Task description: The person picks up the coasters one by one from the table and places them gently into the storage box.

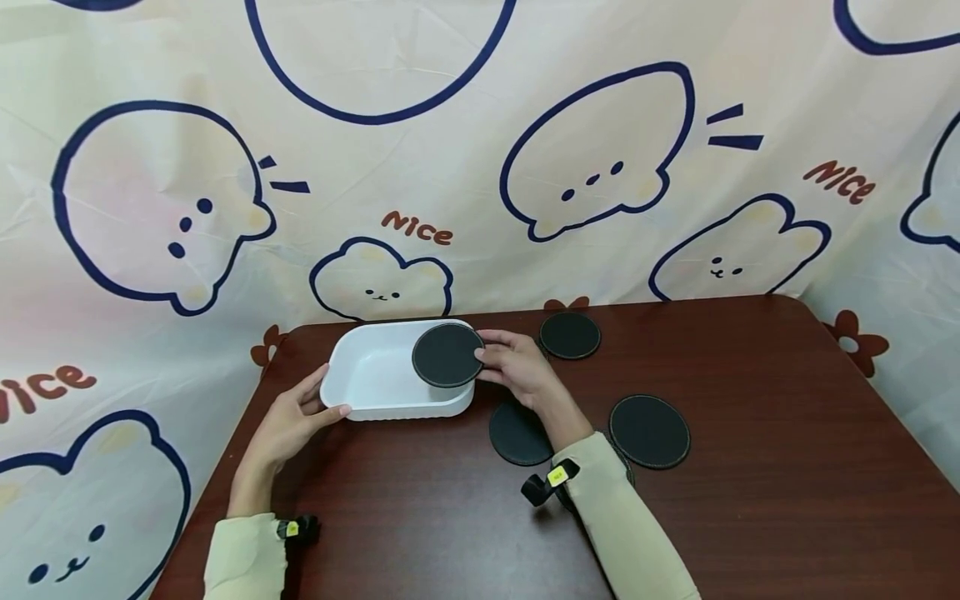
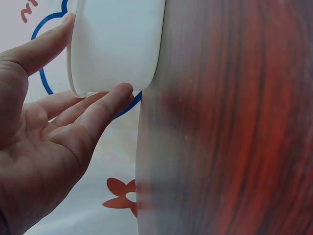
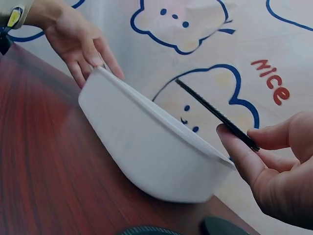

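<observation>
A white rectangular tub (image 1: pixel 360 379) stands on the dark wooden table (image 1: pixel 750 500) near its back left corner. My right hand (image 1: pixel 486 357) pinches a round black coaster (image 1: pixel 447 356) by its edge and holds it over the tub's right end. In the right wrist view the coaster (image 3: pixel 210 110) is tilted above the tub's rim (image 3: pixel 146 156). My left hand (image 1: pixel 330 392) rests against the tub's left end. Its fingers (image 2: pixel 107 105) lie straight on the tub's wall (image 2: pixel 117 44), with the thumb at the rim.
Three more black coasters lie on the table: one at the back (image 1: pixel 570 335), one under my right forearm (image 1: pixel 517 433), one further right (image 1: pixel 649 431). A cartoon-print cloth (image 1: pixel 375 167) hangs behind the table and at its sides.
</observation>
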Demonstrator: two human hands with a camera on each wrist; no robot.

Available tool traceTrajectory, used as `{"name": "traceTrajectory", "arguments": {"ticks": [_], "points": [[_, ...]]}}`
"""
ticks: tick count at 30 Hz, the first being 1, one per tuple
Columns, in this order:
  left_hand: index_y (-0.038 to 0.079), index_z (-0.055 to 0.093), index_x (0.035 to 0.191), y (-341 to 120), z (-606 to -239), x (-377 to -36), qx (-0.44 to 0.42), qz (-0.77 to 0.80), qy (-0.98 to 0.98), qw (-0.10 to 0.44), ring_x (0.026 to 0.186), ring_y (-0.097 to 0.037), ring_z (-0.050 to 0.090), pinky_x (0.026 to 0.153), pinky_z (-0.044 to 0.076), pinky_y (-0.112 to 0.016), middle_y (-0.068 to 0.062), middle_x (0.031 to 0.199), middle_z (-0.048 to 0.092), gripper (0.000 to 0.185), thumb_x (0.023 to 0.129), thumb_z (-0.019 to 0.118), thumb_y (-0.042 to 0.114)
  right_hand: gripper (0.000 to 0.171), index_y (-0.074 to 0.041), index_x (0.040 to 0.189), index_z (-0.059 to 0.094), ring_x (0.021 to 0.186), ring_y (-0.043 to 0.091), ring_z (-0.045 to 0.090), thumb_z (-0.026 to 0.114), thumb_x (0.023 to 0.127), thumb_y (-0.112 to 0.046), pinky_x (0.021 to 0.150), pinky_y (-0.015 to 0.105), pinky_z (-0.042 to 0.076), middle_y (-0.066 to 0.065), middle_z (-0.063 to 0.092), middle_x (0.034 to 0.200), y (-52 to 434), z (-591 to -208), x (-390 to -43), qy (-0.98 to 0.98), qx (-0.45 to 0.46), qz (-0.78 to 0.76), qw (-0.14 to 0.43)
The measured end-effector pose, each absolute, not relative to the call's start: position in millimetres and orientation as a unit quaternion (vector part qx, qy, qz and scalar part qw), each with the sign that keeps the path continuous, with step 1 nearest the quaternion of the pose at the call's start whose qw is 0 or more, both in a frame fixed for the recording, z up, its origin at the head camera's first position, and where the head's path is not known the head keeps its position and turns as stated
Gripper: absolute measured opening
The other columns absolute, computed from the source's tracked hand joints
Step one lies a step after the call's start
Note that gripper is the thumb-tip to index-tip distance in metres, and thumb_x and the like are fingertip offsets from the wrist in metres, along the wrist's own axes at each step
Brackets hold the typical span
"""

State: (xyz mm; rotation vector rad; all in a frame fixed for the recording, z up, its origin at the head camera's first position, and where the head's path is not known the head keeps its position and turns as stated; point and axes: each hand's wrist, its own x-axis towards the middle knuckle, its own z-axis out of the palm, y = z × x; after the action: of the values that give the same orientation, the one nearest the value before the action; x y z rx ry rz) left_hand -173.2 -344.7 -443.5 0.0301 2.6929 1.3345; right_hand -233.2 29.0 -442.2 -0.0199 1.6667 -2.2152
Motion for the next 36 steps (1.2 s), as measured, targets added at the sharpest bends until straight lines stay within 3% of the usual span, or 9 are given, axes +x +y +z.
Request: {"name": "traceTrajectory", "arguments": {"ticks": [6,11,17,26,31,36], "points": [[0.011,0.019,0.173,-345,-444,-171,0.005,0.444,0.893,0.070,0.144,-0.045,0.057,0.101,0.061,-0.032,-0.025,0.173,0.034,0.099,0.098,0.081,0.032,0.049,-0.002,0.153,0.055,0.093,0.011,0.075,0.064,0.105,-0.001,0.084,0.028,0.066,0.017,0.071,0.125,9,-443,-229,0.596,-0.012,-0.782,0.181],[0.012,0.018,0.173,-344,-444,-171,0.005,0.445,0.893,0.071,0.145,-0.044,0.057,0.101,0.060,-0.031,-0.025,0.173,0.033,0.099,0.099,0.081,0.032,0.047,0.001,0.150,0.058,0.087,0.010,0.073,0.067,0.104,-0.001,0.076,0.024,0.065,0.011,0.072,0.110,0,-445,-226,0.614,-0.021,-0.772,0.161],[0.013,0.018,0.173,-344,-443,-171,0.004,0.443,0.893,0.072,0.144,-0.045,0.057,0.104,0.058,-0.038,-0.025,0.173,0.033,0.099,0.099,0.080,0.032,0.042,-0.001,0.144,0.064,0.090,0.016,0.074,0.070,0.102,-0.002,0.072,0.023,0.064,0.019,0.075,0.117,-6,-443,-223,0.646,-0.024,-0.752,0.126],[0.014,0.018,0.173,-345,-444,-173,0.003,0.443,0.893,0.073,0.145,-0.045,0.056,0.107,0.053,-0.045,-0.024,0.173,0.033,0.098,0.099,0.080,0.033,0.040,-0.004,0.142,0.068,0.080,0.009,0.070,0.071,0.102,-0.004,0.066,0.019,0.058,0.020,0.078,0.123,-10,-441,-219,0.694,-0.032,-0.713,0.095],[0.014,0.018,0.173,-345,-443,-173,0.007,0.439,0.896,0.071,0.146,-0.045,0.055,0.105,0.058,-0.040,-0.023,0.173,0.033,0.098,0.099,0.080,0.034,0.038,-0.009,0.141,0.071,0.087,0.015,0.075,0.071,0.103,-0.007,0.070,0.022,0.062,0.018,0.078,0.125,-11,-439,-218,0.727,-0.038,-0.681,0.083],[0.013,0.018,0.173,-345,-441,-174,0.006,0.437,0.897,0.070,0.146,-0.045,0.055,0.106,0.056,-0.042,-0.023,0.173,0.033,0.099,0.099,0.080,0.034,0.036,-0.009,0.140,0.072,0.107,0.027,0.079,0.071,0.104,-0.011,0.084,0.036,0.066,0.016,0.078,0.126,-15,-433,-215,0.787,-0.074,-0.611,0.050]]}}
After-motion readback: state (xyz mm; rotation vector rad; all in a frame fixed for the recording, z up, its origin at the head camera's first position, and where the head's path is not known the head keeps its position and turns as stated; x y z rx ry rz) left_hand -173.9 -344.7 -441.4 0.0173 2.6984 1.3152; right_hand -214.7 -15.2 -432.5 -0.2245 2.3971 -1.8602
